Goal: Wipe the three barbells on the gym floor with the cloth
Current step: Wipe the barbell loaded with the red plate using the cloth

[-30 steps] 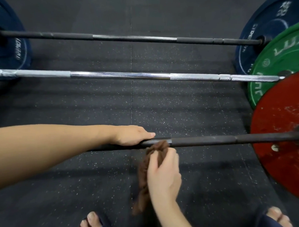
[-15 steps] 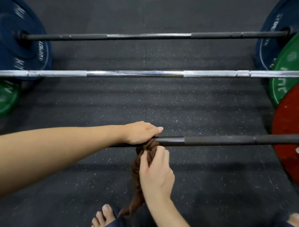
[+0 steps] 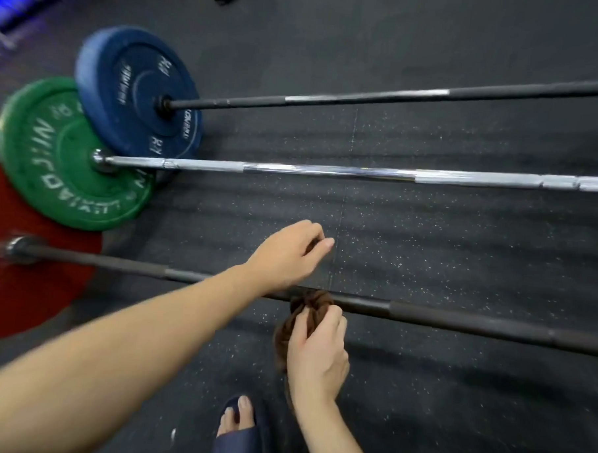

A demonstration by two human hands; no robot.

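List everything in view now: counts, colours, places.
far barbell: 1, black with silver centre, top
middle barbell: 1, chrome, centre
near barbell: 1, black, under hands
blue plate: 1, blue, far barbell's left end
green plate: 1, green, middle barbell's left end
red plate: 1, red, near barbell's left end
cloth: 1, brown, bunched at near barbell
floor: 1, dark speckled, beneath everything
slipper: 1, navy, bottom edge
left hand: 1, above near barbell, empty
right hand: 1, pinching cloth
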